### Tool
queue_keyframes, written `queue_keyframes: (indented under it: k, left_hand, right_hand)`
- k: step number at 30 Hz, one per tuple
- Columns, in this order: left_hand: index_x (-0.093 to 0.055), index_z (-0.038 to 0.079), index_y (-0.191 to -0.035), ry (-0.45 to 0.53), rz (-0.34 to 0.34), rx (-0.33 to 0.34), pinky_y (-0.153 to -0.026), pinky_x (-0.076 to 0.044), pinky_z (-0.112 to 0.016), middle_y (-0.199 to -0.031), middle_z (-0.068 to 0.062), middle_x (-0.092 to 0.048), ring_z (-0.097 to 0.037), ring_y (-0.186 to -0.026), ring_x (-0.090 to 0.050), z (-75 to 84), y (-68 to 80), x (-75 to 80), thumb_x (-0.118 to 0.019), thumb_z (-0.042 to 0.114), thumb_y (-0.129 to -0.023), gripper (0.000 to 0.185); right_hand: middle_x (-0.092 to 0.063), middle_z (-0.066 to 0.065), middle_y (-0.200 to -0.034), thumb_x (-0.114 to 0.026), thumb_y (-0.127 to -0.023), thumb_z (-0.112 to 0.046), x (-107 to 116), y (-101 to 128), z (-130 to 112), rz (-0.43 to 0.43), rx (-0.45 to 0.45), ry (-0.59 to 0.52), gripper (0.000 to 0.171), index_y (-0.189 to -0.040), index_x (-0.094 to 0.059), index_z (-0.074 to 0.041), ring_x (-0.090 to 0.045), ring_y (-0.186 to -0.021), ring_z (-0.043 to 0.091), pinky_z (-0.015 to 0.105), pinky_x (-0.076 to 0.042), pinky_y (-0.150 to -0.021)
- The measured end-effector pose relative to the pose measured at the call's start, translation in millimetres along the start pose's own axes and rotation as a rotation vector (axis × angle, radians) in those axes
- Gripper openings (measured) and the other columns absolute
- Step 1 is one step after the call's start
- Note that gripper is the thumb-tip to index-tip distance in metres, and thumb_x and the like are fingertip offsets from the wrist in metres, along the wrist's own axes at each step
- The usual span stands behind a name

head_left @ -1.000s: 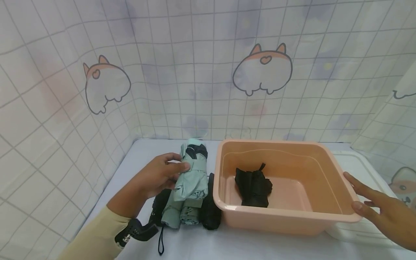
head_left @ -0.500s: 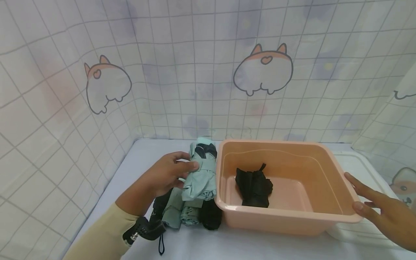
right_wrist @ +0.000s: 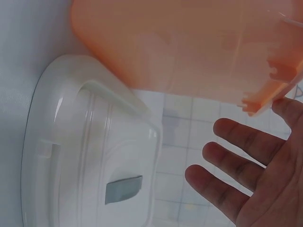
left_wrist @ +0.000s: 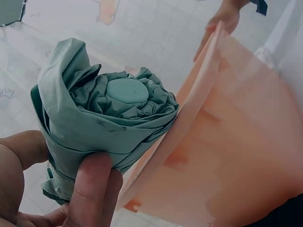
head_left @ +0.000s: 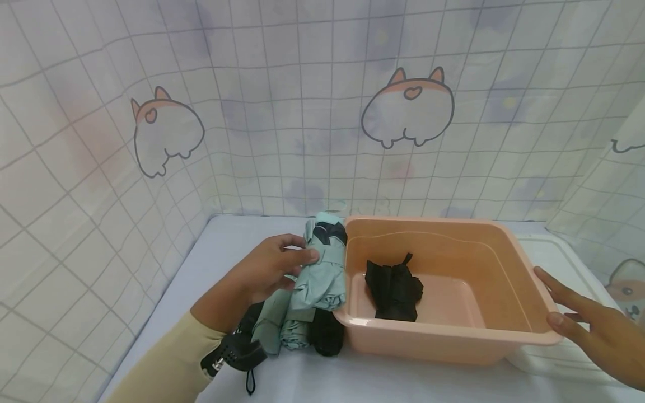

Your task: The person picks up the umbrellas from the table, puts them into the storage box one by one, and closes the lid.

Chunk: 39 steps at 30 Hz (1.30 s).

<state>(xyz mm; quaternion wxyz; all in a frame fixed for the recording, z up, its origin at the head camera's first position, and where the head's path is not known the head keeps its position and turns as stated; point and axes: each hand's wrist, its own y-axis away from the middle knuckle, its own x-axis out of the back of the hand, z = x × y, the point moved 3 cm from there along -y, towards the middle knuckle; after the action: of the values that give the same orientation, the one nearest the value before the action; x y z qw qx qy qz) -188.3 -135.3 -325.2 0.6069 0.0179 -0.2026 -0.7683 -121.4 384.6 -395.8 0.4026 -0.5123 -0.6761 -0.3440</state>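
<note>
The left hand (head_left: 267,271) grips a folded green umbrella (head_left: 322,268) at the basin's (head_left: 443,336) nine o'clock rim (a black umbrella (head_left: 394,284) lies inside); the right hand (head_left: 594,330), fingers relaxed, touches its three o'clock corner.

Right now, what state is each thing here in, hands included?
Left hand: grips the green umbrella.
Green umbrella: folded, lifted, against the tub's left rim.
Tub: upright, holding one black umbrella.
Black umbrella: folded, lying on the tub's bottom.
Pile: folded green and black umbrellas lying on the table.
Right hand: fingers straight, at the tub's right rim.
White lid: lying flat beside the tub.
</note>
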Motion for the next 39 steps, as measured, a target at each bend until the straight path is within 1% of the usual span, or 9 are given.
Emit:
queue_keyframes:
  k: [2,5,10,14,21,28,33,39]
  left_hand:
    - [-0.049,0.008,-0.142,0.005,0.000,0.005,-0.082,-0.058,-0.040,-0.118,-0.015,-0.062,-0.033,-0.105,-0.061,0.3,-1.1,-1.6,-0.077,0.036,-0.092,0.064]
    - [-0.049,0.008,-0.142,0.009,-0.003,0.003,-0.078,-0.058,-0.038,-0.118,-0.015,-0.061,-0.033,-0.104,-0.060,1.2,-2.7,-3.8,-0.078,0.036,-0.092,0.064]
    - [-0.048,0.006,-0.143,0.021,-0.030,-0.007,-0.073,-0.058,-0.037,-0.116,-0.016,-0.061,-0.033,-0.100,-0.061,3.9,-4.5,-8.0,-0.076,0.034,-0.093,0.063]
    - [-0.047,0.006,-0.145,0.025,-0.051,-0.011,-0.074,-0.059,-0.038,-0.117,-0.016,-0.061,-0.033,-0.100,-0.062,7.0,-5.4,-11.0,-0.076,0.035,-0.093,0.066]
    - [-0.048,0.006,-0.144,0.023,-0.055,-0.003,-0.077,-0.059,-0.039,-0.121,-0.015,-0.061,-0.033,-0.105,-0.060,6.5,-9.7,-14.6,-0.078,0.037,-0.092,0.068]
    - [-0.048,0.004,-0.142,0.030,-0.073,-0.012,-0.073,-0.059,-0.038,-0.118,-0.016,-0.061,-0.033,-0.102,-0.062,6.6,-11.9,-20.1,-0.077,0.035,-0.093,0.065]
    - [-0.048,0.004,-0.143,0.030,-0.072,-0.001,-0.072,-0.059,-0.037,-0.119,-0.014,-0.062,-0.032,-0.101,-0.062,6.4,-13.0,-24.1,-0.077,0.036,-0.092,0.066]
    - [-0.049,0.004,-0.140,0.041,-0.085,-0.010,-0.068,-0.058,-0.035,-0.115,-0.015,-0.064,-0.030,-0.095,-0.065,5.8,-14.3,-25.9,-0.076,0.035,-0.093,0.062]
  right_hand:
    - [-0.037,0.045,-0.145,-0.046,-0.110,-0.037,-0.5,0.0,0.8,0.003,0.003,-0.004,0.074,-0.164,0.004,-0.034,-0.059,-0.100,0.066,0.066,-0.051,-0.053]
    - [-0.036,0.046,-0.145,-0.045,-0.110,-0.038,-0.9,-0.3,1.3,0.002,-0.001,-0.005,0.074,-0.164,0.004,-0.034,-0.059,-0.100,0.066,0.064,-0.051,-0.052]
    - [-0.035,0.046,-0.145,-0.045,-0.110,-0.039,-1.3,-0.3,1.0,-0.008,-0.018,0.000,0.074,-0.164,0.005,-0.034,-0.058,-0.101,0.067,0.063,-0.051,-0.052]
    - [-0.037,0.045,-0.145,-0.046,-0.110,-0.038,0.3,0.1,-0.1,-0.001,-0.003,-0.002,0.074,-0.164,0.005,-0.034,-0.058,-0.101,0.067,0.062,-0.052,-0.051]
    - [-0.037,0.046,-0.144,-0.046,-0.110,-0.037,0.1,0.5,0.2,0.003,0.002,-0.002,0.074,-0.164,0.005,-0.034,-0.059,-0.100,0.067,0.062,-0.052,-0.051]
    - [-0.036,0.047,-0.143,-0.046,-0.110,-0.036,-0.6,1.6,-0.3,0.003,0.008,-0.013,0.074,-0.164,0.005,-0.034,-0.059,-0.100,0.067,0.063,-0.051,-0.052]
    - [-0.037,0.047,-0.143,-0.047,-0.110,-0.036,-0.5,1.8,-0.4,0.009,0.009,-0.015,0.074,-0.164,0.004,-0.034,-0.059,-0.100,0.067,0.064,-0.051,-0.052]
    - [-0.037,0.047,-0.143,-0.044,-0.110,-0.038,-0.8,0.9,-0.2,0.002,-0.003,-0.012,0.073,-0.164,0.005,-0.034,-0.058,-0.100,0.068,0.064,-0.051,-0.053]
